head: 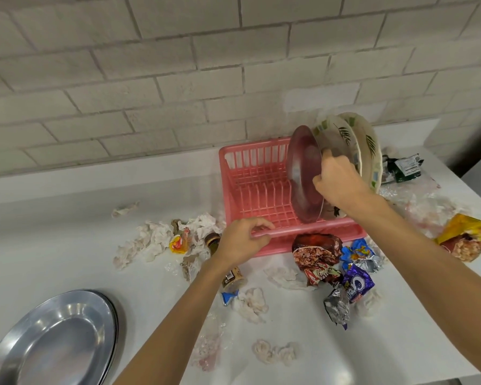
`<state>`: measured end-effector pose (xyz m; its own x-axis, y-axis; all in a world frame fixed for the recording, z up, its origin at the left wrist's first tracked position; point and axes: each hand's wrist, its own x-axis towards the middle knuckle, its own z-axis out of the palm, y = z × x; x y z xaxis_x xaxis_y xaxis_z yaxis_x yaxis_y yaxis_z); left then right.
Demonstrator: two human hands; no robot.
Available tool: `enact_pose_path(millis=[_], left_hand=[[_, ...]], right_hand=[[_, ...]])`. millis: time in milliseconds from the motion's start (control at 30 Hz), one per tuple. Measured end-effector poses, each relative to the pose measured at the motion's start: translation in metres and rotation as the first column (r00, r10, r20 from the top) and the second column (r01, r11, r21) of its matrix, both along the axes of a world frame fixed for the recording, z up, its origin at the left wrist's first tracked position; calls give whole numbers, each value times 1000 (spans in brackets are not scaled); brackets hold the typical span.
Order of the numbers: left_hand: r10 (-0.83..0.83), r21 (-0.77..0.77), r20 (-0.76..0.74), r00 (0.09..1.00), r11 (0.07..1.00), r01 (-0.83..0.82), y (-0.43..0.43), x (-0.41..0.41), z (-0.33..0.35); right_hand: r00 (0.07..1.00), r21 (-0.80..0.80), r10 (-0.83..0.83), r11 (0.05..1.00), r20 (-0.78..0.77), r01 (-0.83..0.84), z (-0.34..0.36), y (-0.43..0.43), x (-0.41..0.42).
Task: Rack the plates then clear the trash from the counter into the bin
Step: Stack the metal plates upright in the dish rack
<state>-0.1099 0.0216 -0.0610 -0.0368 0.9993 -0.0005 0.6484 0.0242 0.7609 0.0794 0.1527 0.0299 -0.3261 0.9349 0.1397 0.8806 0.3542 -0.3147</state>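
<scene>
A pink plastic dish rack (250, 165) stands on the white counter against the wall. Two cream plates with leaf prints (364, 145) lean upright at its right end. My right hand (339, 182) grips a clear reddish glass plate (303, 173) by its edge, holding it upright in the rack just left of the cream plates. My left hand (242, 240) is closed on the rack's front rim. Stacked steel plates (59, 343) lie at the near left corner. Crumpled tissues (156, 237), snack wrappers (325, 259) and a small bottle (213, 241) litter the counter.
A yellow snack bag (467, 237) and a dark green packet (403, 168) lie right of the rack, with clear plastic film (425, 201) between them. More tissue wads (275, 354) sit near the front edge. A white brick wall (178, 79) backs the counter.
</scene>
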Motion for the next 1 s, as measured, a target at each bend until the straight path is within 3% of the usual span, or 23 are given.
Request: enact_pose_path(millis=[333,567,667,833,1000], left_hand=[[25,7,23,999,1000,-25,1,2,-1],[103,88,287,952,987,-134,-7,4,7],[136,132,321,937,974,-187,-15,4,14],[193,171,381,904,946,-274,-33,2,25],[260,171,426,867,918,-359,-59,-3,32]], right_hand=[[998,14,45,999,-49,-44,5,-3,6],[997,-4,74,997,-18,-74,18,-19,15],[996,92,88,992,17,-89,26,-35,18],[963,94,269,959,12,-269,27,-69,3],[893,-68,449,893,42,-446,7,-88,-23]])
